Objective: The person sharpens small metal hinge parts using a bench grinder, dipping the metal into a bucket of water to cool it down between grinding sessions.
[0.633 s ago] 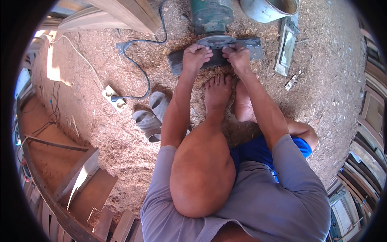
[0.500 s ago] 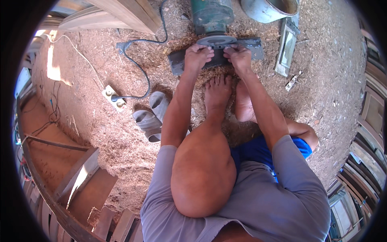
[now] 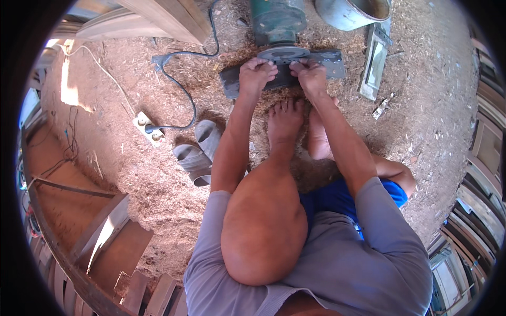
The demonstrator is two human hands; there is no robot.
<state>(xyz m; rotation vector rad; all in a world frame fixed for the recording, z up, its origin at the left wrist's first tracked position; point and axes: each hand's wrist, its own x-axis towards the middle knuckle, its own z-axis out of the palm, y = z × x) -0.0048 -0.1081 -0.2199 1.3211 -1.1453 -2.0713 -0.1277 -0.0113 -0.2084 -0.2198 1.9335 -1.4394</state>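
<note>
My left hand (image 3: 254, 76) and my right hand (image 3: 311, 77) are both closed, pinching the two ends of a thin flat metal strip with small holes (image 3: 283, 61). The strip lies crosswise at the near edge of a grey grinding wheel (image 3: 283, 51); whether they touch, I cannot tell. Behind the wheel is the green motor (image 3: 276, 21) that carries it. Under my hands a dark flat plate (image 3: 331, 64) rests on the ground. My fingers hide the strip's ends.
A black cable runs to a white socket strip (image 3: 142, 122) at left, near grey sandals (image 3: 193, 158). A metal bucket (image 3: 345, 18) and a long narrow metal-and-wood piece (image 3: 374, 66) lie at far right. Wooden beams (image 3: 158, 18) stand far left. Wood shavings cover the ground.
Both hands have shifted slightly to the left along the wheel, with the metal strip between them. My left knee has moved a little left too.
</note>
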